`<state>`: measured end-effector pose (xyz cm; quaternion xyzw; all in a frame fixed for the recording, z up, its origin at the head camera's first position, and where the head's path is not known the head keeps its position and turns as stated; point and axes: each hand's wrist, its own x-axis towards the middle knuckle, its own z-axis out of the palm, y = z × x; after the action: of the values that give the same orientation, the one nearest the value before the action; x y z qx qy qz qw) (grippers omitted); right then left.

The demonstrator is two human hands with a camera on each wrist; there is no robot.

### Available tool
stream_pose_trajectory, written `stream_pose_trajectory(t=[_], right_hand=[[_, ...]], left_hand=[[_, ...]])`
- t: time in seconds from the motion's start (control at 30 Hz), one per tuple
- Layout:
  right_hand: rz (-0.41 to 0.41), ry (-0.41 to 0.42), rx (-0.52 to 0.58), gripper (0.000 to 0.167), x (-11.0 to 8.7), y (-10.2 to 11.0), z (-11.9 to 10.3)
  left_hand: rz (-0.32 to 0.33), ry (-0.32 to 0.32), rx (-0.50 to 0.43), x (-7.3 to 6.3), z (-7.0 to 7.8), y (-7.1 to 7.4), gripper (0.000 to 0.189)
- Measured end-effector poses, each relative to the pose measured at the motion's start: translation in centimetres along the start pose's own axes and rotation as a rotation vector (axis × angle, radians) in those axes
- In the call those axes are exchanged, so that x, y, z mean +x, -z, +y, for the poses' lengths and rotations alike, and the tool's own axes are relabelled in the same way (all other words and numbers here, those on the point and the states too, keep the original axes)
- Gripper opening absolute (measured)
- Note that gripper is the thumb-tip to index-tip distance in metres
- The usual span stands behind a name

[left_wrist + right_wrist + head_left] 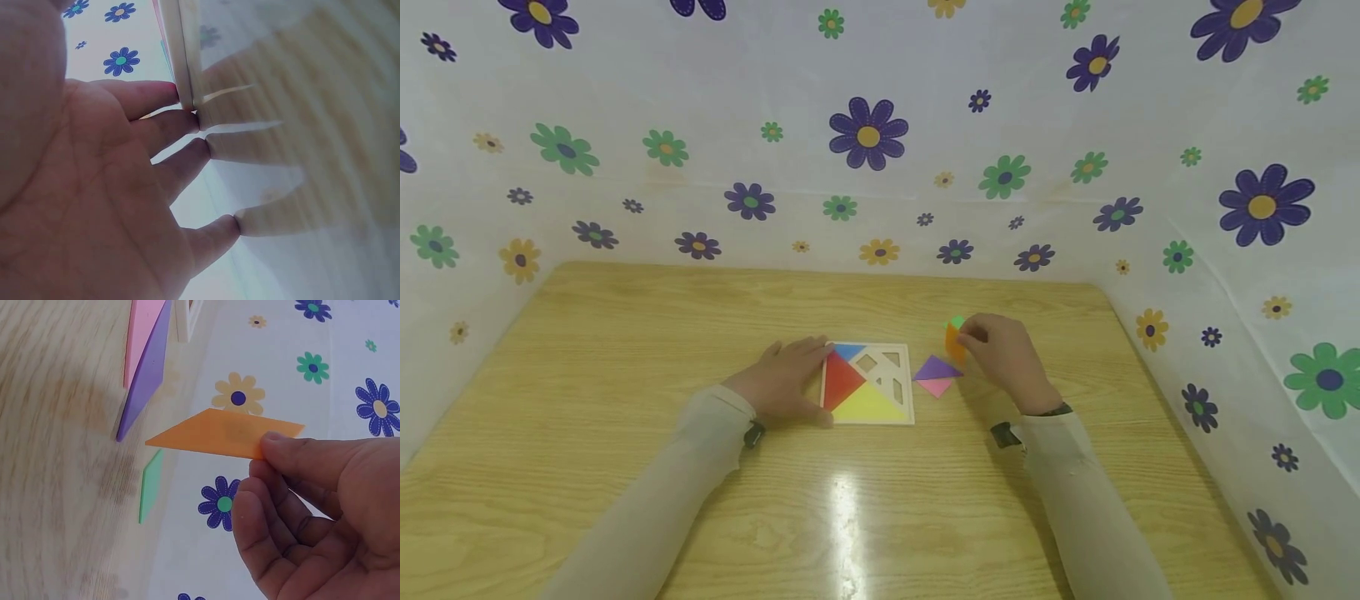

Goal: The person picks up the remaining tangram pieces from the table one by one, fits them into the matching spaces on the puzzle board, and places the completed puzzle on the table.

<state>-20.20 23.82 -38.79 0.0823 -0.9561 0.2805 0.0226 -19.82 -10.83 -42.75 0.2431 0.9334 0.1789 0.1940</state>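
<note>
A white-rimmed tangram board point(912, 396) lies flat on the table. Red point(842, 381), yellow point(868, 407) and blue point(847, 350) pieces fill part of it, and several cut-out recesses show at its upper right. My left hand point(781, 381) rests along the board's left edge, fingers extended and touching the table, thumb by the near corner. Between thumb and fingers, my right hand point(1007, 358) pinches an orange parallelogram tangram piece point(219, 432) above the table. Below and beside it lie a green piece point(150, 486) and a purple triangle point(936, 367) overlapping a pink piece point(937, 387).
The wood-grain tabletop point(647, 350) reflects a bright light near its front. White cloth with printed flowers point(917, 167) stands as walls behind the table and along its sides.
</note>
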Motion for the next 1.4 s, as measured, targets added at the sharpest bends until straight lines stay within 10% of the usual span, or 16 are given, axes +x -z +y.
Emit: stream_pose_trajectory(t=[0.73,1.4], right_hand=[[0.057,0.034,0.009,0.015,0.1,-0.5,0.4],[-0.049,-0.018,0.133,0.017,0.3,-1.2,-0.5]], left_hand=[[0.005,-0.003,0.01,0.0,0.0,-0.2,0.114],[0.003,-0.012,0.013,0.2,-0.4,-0.3,0.115]])
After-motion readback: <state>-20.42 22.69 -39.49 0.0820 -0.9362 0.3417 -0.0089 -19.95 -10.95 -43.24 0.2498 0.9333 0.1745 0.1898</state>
